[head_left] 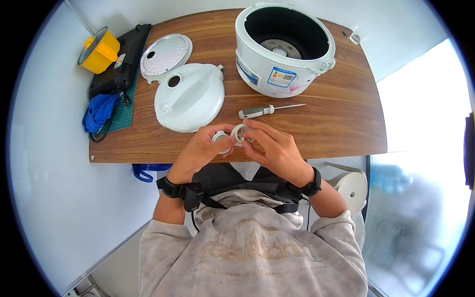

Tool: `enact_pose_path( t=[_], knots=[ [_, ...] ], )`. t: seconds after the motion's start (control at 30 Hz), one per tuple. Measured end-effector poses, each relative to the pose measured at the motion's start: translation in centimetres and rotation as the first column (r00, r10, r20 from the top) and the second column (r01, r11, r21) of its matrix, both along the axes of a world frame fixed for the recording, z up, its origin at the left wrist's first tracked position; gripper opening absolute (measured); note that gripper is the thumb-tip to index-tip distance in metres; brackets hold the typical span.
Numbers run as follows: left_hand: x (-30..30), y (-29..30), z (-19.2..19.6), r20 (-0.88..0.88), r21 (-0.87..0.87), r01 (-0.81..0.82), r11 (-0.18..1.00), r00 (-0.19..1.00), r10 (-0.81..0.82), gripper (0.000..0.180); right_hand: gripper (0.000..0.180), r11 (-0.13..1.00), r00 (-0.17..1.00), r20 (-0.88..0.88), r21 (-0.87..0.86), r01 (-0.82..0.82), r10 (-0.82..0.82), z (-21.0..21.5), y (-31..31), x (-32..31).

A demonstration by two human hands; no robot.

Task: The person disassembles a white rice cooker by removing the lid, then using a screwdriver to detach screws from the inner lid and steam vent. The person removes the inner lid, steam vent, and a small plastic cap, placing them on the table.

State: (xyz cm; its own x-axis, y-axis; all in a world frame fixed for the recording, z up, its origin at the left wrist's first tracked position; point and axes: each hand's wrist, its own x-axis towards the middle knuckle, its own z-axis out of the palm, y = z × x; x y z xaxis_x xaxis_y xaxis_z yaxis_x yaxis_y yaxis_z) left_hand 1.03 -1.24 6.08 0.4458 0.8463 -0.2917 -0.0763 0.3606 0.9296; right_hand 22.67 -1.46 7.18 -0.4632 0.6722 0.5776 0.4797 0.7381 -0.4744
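Left hand [202,148] was closed on a white cap [220,138], right hand [274,148] on a ring [238,133]; screwdriver [257,112] lay at 12 o'clock on desk [341,123].

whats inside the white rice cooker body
The white rice cooker body stands open with no inner pot. At its dark bottom a round metal heating plate shows, with a small centre disc. The near part of the floor is hidden by the front wall.
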Motion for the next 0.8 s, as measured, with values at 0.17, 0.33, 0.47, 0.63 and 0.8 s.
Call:
enact_pose_path(
  t=[0.17,0.33,0.47,0.63,0.8],
  knots=[
    [0.3,0.0,-0.4,-0.129,0.084,-0.013,0.996,0.991,0.024,0.021,0.023,0.999,1.000,0.005,-0.033,-0.005,0.005,0.0,-0.1,0.1],
    [0.3,0.1,-0.2,-0.181,0.100,-0.016,0.995,0.983,0.034,0.017,0.024,0.997,0.999,-0.051,-0.069,-0.022,0.019,-0.1,0.1,0.3],
    [0.4,0.0,-0.1,-0.186,0.139,-0.030,0.990,0.981,0.055,0.015,0.023,0.990,0.997,-0.069,-0.139,-0.031,0.022,0.3,0.0,0.5],
    [0.2,0.1,-0.2,-0.161,0.143,-0.003,0.990,0.987,0.026,0.014,0.019,0.966,0.987,-0.154,-0.246,-0.078,0.041,0.0,0.4,1.1],
    [0.2,0.4,0.2,-0.193,0.178,0.005,0.984,0.981,0.030,0.013,0.020,0.954,0.984,-0.174,-0.284,-0.096,0.048,0.6,0.2,1.1]
  ],
)
